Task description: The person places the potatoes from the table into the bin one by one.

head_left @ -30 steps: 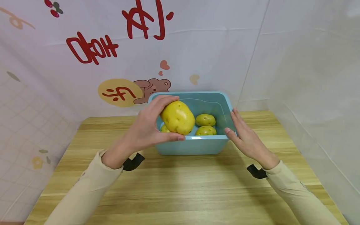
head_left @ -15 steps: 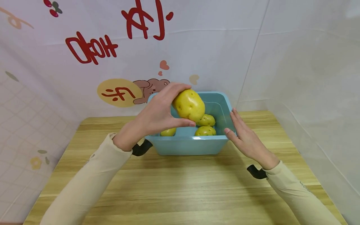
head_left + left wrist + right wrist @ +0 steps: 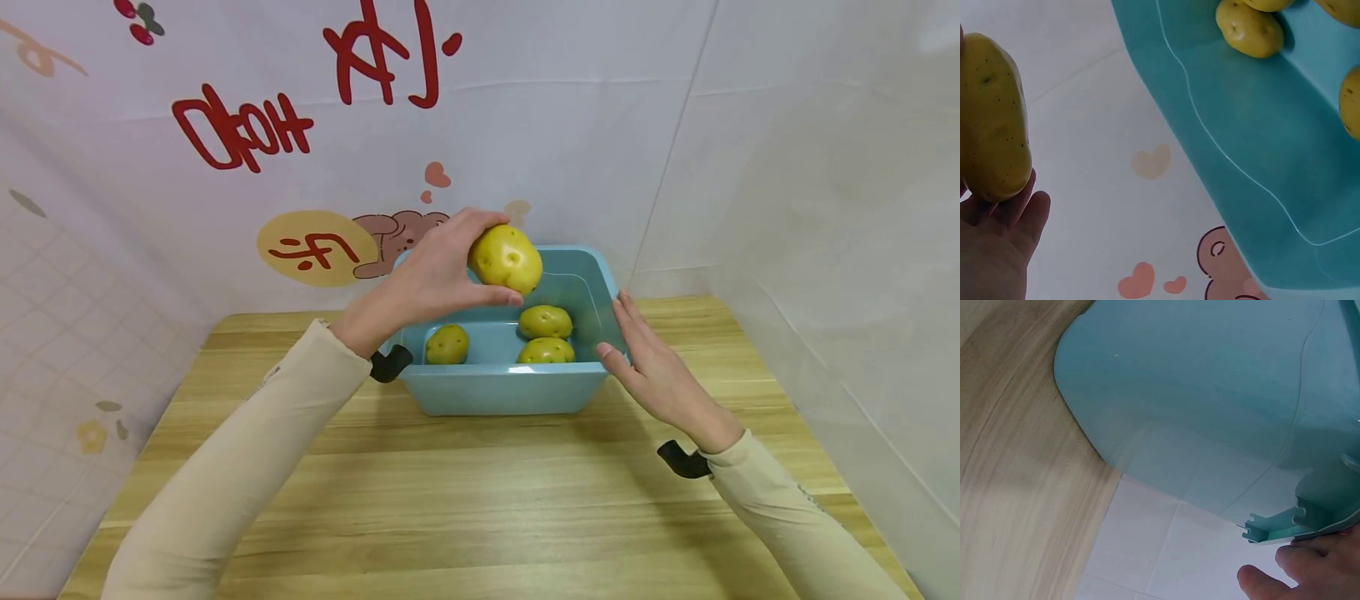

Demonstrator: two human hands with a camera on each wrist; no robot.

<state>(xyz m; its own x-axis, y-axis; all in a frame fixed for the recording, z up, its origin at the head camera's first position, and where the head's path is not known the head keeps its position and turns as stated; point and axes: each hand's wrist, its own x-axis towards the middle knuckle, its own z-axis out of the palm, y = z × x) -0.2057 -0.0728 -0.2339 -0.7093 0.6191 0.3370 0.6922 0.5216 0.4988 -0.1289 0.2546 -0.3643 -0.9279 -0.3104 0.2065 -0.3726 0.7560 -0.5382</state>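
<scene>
A large yellow potato (image 3: 507,260) is gripped by my left hand (image 3: 438,271), thumb below and fingers above, over the back part of a blue plastic bin (image 3: 510,393). The left wrist view also has this potato (image 3: 994,119) at its left edge, with fingertips under it. Inside the bin lie smaller potatoes: one potato (image 3: 447,344) at the left and two at the right, a back potato (image 3: 545,322) and a front potato (image 3: 547,350). My right hand (image 3: 660,375) rests on the bin's right rim with its fingers straight. In the right wrist view, fingers (image 3: 1316,559) touch the rim's underside.
The bin stands on a wood-grain table (image 3: 487,500) close to the back wall. A white wall sheet (image 3: 562,125) with red writing and a printed bear hangs behind, and more white sheeting (image 3: 847,250) borders the right side.
My left hand has carried the large potato up and toward the back right, uncovering the small potato at the bin's left. My right hand has stayed on the rim.
</scene>
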